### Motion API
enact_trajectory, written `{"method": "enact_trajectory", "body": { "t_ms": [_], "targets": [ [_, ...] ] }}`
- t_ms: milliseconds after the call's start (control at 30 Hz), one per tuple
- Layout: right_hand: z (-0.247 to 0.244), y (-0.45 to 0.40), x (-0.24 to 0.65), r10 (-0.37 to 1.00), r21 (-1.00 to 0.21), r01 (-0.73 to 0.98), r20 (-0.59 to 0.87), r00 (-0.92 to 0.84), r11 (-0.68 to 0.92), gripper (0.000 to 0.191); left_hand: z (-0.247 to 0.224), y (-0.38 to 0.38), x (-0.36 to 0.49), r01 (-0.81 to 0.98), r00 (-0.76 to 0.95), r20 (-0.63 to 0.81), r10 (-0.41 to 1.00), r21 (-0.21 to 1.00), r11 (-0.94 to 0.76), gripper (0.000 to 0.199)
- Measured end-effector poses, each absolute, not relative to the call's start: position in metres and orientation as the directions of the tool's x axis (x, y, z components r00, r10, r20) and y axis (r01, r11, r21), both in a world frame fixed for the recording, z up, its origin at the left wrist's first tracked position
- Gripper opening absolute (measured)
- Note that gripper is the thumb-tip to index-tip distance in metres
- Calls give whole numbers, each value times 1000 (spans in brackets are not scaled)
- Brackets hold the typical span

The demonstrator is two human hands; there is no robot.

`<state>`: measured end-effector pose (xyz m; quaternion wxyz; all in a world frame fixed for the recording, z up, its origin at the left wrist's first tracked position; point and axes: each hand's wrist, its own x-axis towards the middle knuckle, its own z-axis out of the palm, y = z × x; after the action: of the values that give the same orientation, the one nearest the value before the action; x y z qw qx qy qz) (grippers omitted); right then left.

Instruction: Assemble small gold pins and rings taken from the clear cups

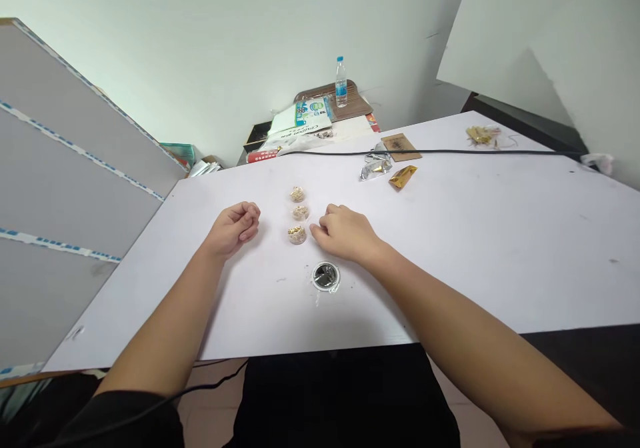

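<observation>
Three small round clear containers stand in a column between my hands, each with gold-coloured bits in it: a far one (pixel 297 195), a middle one (pixel 300 213) and a near one (pixel 297 235). My left hand (pixel 236 228) rests on the table to their left, its fingers curled in, and no object shows in it. Just right of the near and middle containers lies my right hand (pixel 345 231), knuckles up and fingers folded. Nothing sticks out of it, though its palm is hidden. Neither hand appears to touch a container.
A round cable hole (pixel 326 277) sits in the white table (pixel 475 248) near me. Beyond my right hand lie silver foil (pixel 376 166), a gold wrapper (pixel 403 177) and a brown card (pixel 401 147). A black cable (pixel 450 151) crosses behind. A water bottle (pixel 341 83) stands at the back.
</observation>
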<state>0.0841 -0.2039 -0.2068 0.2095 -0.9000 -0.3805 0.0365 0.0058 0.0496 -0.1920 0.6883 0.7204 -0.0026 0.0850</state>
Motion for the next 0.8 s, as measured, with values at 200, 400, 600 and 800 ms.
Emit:
{"method": "enact_trajectory", "body": {
  "t_ms": [200,400,600,800],
  "targets": [
    [-202,-206,75,687,-364,658,64,724,-659,41,-218,48,-2,-101,980,94,177,995,29,54],
    [-192,-210,77,655,-382,575,-120,746,-724,35,-229,49,-2,-85,970,77,232,996,25,55],
    [-180,-215,88,766,-361,677,-246,594,-641,20,-235,45,0,-76,959,62,277,996,40,55],
    [-168,-198,89,721,-118,733,-339,605,-670,19,-235,42,1,-37,973,25,230,998,49,40]
  ]
}}
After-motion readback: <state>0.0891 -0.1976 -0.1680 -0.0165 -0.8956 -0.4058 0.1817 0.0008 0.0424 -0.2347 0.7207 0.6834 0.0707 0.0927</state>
